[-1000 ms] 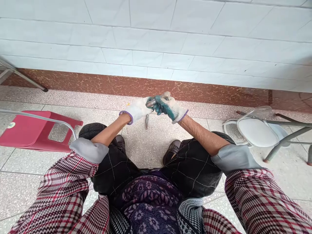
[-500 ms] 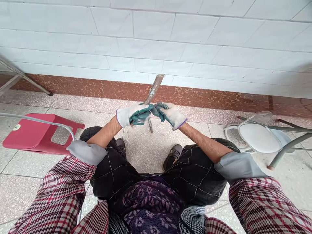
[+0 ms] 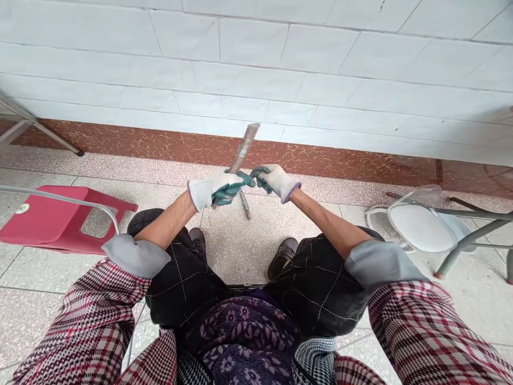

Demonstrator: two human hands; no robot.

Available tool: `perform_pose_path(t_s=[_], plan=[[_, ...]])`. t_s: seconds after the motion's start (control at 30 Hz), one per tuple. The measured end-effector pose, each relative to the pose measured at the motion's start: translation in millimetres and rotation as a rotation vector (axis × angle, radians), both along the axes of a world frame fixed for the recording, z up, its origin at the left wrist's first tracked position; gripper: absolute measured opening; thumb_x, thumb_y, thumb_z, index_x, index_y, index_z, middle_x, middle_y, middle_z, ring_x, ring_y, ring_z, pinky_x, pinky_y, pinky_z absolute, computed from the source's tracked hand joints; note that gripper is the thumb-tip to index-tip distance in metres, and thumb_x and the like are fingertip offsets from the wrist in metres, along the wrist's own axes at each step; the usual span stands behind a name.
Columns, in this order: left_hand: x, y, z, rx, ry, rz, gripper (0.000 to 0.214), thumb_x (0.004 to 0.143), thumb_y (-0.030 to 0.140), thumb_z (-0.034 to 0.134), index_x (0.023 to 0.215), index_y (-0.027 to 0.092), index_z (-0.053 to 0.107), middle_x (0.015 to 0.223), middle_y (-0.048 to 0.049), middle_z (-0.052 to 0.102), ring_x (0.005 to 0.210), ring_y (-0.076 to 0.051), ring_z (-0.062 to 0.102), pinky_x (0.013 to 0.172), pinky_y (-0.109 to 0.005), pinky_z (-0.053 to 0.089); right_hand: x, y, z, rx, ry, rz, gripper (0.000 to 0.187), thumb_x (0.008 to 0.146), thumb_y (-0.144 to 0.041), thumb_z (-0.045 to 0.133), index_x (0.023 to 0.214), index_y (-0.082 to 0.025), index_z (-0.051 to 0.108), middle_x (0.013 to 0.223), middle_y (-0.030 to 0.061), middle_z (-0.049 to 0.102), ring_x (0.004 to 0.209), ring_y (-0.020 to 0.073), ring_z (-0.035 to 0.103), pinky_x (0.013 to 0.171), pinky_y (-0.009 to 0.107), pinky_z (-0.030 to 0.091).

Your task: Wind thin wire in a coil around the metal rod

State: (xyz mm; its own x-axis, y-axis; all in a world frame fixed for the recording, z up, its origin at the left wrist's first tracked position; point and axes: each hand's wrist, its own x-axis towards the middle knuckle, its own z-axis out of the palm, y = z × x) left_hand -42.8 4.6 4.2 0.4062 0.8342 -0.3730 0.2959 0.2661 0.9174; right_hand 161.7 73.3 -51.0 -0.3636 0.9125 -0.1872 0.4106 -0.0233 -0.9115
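Both hands wear white gloves with green palms and are held out over my knees. My left hand is closed around a grey metal rod that points up and away toward the wall. My right hand sits just to the right of it with its fingers curled; whether they pinch anything cannot be made out. A second, shorter metal rod lies on the tiled floor below the hands.
A red plastic stool lies to the left beside a grey metal tube. A white-seated metal stool stands on the right. A white tiled wall with a brown skirting closes the far side.
The rod has swung up from between the hands to point at the wall. My right hand has drawn slightly away from my left hand.
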Motion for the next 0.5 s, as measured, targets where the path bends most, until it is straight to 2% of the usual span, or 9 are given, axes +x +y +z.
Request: perform_pose_path(t_s=[0.1,0.17,0.23,0.3,0.4,0.47,0.5], plan=[[-13.4,3.9,1.0,0.069,0.179,0.123,0.031,0.101,0.034,0.050,0.120,0.019,0.069,0.059,0.0067,0.032,0.045,-0.012,0.025,0.043,-0.028,0.028,14.0,-28.1,11.7,0.017,-0.108,0.087,0.022,0.086,-0.009,0.055,0.092,-0.017,0.074,0.060,-0.0035,0.058,0.048,0.0106,0.045,0.045,0.024,0.034],[-19.0,8.6,0.5,0.159,0.490,0.125,0.036,0.103,0.036,0.052,0.125,0.018,0.072,0.063,0.0021,0.048,0.048,-0.014,0.039,0.047,-0.030,0.037,18.8,-50.9,24.2,0.066,-0.171,0.221,0.024,0.086,-0.006,0.054,0.092,-0.017,0.075,0.060,-0.0036,0.058,0.055,0.0110,0.052,0.054,0.023,0.041],[-23.2,15.7,-0.9,0.268,0.813,0.074,0.033,0.102,0.034,0.057,0.121,0.017,0.077,0.075,-0.0066,0.066,0.059,-0.019,0.057,0.057,-0.034,0.047,20.5,-68.3,39.8,0.102,-0.177,0.334,0.025,0.089,-0.009,0.055,0.096,-0.016,0.078,0.062,-0.0033,0.059,0.057,0.0112,0.053,0.056,0.024,0.042],[-26.0,23.5,-3.8,0.405,1.097,-0.040,0.029,0.097,0.022,0.062,0.121,0.016,0.079,0.090,-0.0143,0.075,0.078,-0.027,0.070,0.071,-0.039,0.053,21.3,-73.1,57.1,0.134,-0.167,0.365,0.023,0.090,-0.013,0.057,0.097,-0.016,0.078,0.061,-0.0033,0.058,0.055,0.0116,0.052,0.054,0.024,0.040],[-22.6,29.4,-12.4,0.488,1.380,-0.330,0.037,0.090,0.008,0.070,0.125,0.015,0.078,0.096,-0.0173,0.078,0.090,-0.034,0.075,0.082,-0.041,0.054,24.1,-51.6,76.8,0.215,-0.122,0.226,0.021,0.092,-0.014,0.059,0.098,-0.014,0.079,0.063,-0.0022,0.058,0.058,0.0119,0.052,0.057,0.025,0.043],[-12.8,26.1,-19.7,0.504,1.370,-0.538,0.034,0.093,0.010,0.070,0.125,0.018,0.080,0.092,-0.0159,0.078,0.088,-0.034,0.076,0.080,-0.040,0.054,27.2,-23.9,78.5,0.216,-0.153,0.086,0.024,0.093,-0.009,0.057,0.101,-0.013,0.078,0.070,0.0004,0.062,0.060,0.0118,0.052,0.058,0.026,0.045],[-6.3,22.7,-22.7,0.529,1.318,-0.602,0.032,0.097,0.013,0.066,0.126,0.021,0.080,0.090,-0.0152,0.077,0.087,-0.033,0.076,0.078,-0.039,0.053,28.6,-9.5,74.9,0.215,-0.200,0.023,0.024,0.096,-0.009,0.056,0.105,-0.012,0.078,0.076,0.0025,0.065,0.062,0.0119,0.053,0.059,0.026,0.046]])
